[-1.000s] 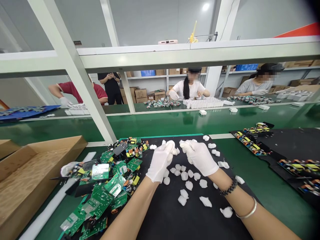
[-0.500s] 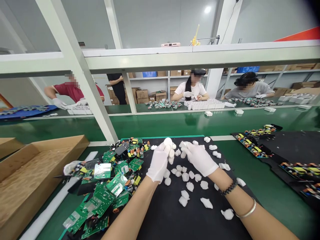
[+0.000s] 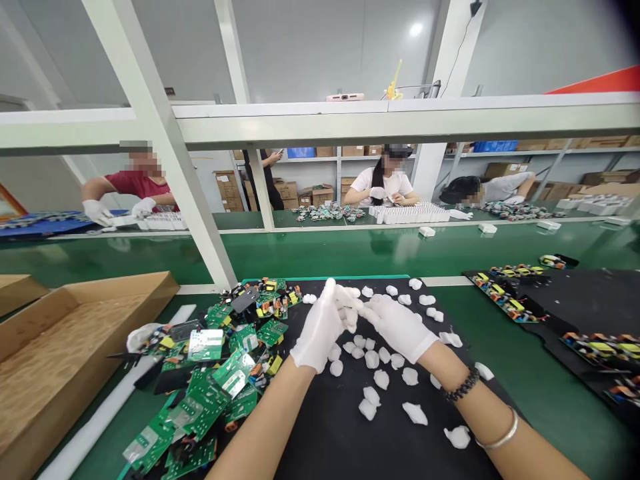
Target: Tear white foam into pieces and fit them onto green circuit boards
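We have both gloved hands together over the black mat (image 3: 350, 433): the left hand (image 3: 320, 330) and right hand (image 3: 400, 327) meet at the fingertips, pinching a small white piece (image 3: 351, 313) between them, above the loose white pieces (image 3: 373, 360) and just right of the pile of boards (image 3: 220, 360). We judge the step to be working that piece with the fingers; the next move calls for a fine, steady pinch. The piece is mostly hidden, so we cannot tell its long axis or which way it points
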Motion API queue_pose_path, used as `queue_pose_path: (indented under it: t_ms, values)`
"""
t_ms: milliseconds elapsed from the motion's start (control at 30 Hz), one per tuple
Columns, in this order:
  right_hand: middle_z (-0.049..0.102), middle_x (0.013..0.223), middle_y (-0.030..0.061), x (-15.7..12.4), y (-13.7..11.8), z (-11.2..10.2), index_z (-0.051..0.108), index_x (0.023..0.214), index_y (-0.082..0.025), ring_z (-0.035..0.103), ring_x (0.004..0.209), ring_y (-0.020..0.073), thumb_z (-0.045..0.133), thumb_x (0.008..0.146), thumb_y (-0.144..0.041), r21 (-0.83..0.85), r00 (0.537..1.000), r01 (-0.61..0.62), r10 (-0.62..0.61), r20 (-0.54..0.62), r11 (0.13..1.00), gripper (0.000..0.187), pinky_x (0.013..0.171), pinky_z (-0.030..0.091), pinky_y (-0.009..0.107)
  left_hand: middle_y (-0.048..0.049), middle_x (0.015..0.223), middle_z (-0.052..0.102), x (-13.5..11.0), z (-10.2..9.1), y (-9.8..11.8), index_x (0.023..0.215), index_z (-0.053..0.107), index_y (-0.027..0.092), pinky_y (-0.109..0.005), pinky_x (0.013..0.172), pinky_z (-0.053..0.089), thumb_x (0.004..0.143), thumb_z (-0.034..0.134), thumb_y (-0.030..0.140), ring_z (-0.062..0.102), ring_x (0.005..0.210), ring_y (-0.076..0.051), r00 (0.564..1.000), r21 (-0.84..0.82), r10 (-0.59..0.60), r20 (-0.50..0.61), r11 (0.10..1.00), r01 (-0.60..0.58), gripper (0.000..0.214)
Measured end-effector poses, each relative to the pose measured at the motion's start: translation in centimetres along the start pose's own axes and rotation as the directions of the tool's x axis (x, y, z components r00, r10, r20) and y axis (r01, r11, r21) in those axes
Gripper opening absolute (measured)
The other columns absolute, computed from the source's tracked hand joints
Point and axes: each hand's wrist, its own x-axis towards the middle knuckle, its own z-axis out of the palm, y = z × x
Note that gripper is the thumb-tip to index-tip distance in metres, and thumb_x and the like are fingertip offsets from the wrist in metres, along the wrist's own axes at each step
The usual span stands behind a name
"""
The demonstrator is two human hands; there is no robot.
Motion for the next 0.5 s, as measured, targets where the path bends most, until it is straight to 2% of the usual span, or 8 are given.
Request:
queue_pose_path:
  t_ms: [100, 200, 267, 367, 500]
  values:
    - [0.058, 0.074, 0.0048, 0.2, 0.0, 0.4, 0.063, 0.073, -0.019, 0.052, 0.071, 0.0173, 0.039, 0.090, -0.035, 0.000, 0.999, -0.037, 0.037, 0.004, 0.999, 0.034, 0.063, 0.034, 0.028, -0.0037, 0.060, 0.057, -0.1, 0.0, -0.3, 0.074, 0.061, 0.012, -0.022, 0.041, 0.033, 0.074, 0.057, 0.039, 0.042, 0.043, -0.008, 1.000, -0.017, -0.011, -0.026, 1.000, 0.011, 0.027]
    - [0.060, 0.073, 0.0035, 0.1, 0.1, 0.6, 0.064, 0.075, -0.020, 0.052, 0.067, 0.0166, 0.050, 0.082, -0.029, 0.021, 0.997, -0.080, 0.080, 0.016, 0.997, 0.018, 0.057, 0.032, 0.026, -0.0012, 0.062, 0.056, -0.5, 0.1, -0.5, 0.080, 0.063, 0.011, -0.021, 0.044, 0.033, 0.069, 0.062, 0.026, 0.043, 0.045, -0.006, 0.999, -0.017, -0.005, -0.047, 1.000, 0.004, 0.018]
    - [0.061, 0.070, 0.0016, -0.1, -0.1, 0.5, 0.064, 0.078, -0.021, 0.053, 0.063, 0.0156, 0.056, 0.077, -0.028, 0.045, 0.995, -0.096, 0.095, 0.031, 0.994, 0.011, 0.053, 0.031, 0.025, -0.0004, 0.064, 0.056, -0.7, 0.2, -0.6, 0.089, 0.062, 0.012, -0.021, 0.047, 0.035, 0.068, 0.063, 0.022, 0.044, 0.047, -0.006, 0.997, -0.010, 0.020, -0.068, 1.000, -0.020, 0.024]
    - [0.063, 0.066, -0.0003, -0.3, -0.3, 0.0, 0.066, 0.081, -0.023, 0.054, 0.059, 0.0147, 0.055, 0.078, -0.031, 0.090, 0.994, -0.098, 0.094, 0.046, 0.991, 0.014, 0.052, 0.033, 0.024, -0.0014, 0.066, 0.058, -0.8, 0.2, -0.7, 0.097, 0.061, 0.013, -0.022, 0.049, 0.037, 0.071, 0.062, 0.028, 0.045, 0.047, -0.006, 0.993, 0.067, 0.080, -0.086, 0.995, -0.075, 0.029]
    - [0.068, 0.074, 0.0020, -0.3, -0.4, -0.7, 0.069, 0.076, -0.024, 0.059, 0.070, 0.0174, 0.049, 0.082, -0.031, 0.150, 0.995, -0.097, 0.097, 0.009, 0.984, 0.022, 0.063, 0.040, 0.026, -0.0029, 0.063, 0.060, -0.7, 0.0, -0.7, 0.078, 0.060, 0.012, -0.022, 0.045, 0.035, 0.076, 0.056, 0.027, 0.045, 0.042, -0.006, 0.990, 0.176, 0.120, -0.069, 0.979, -0.106, 0.016]
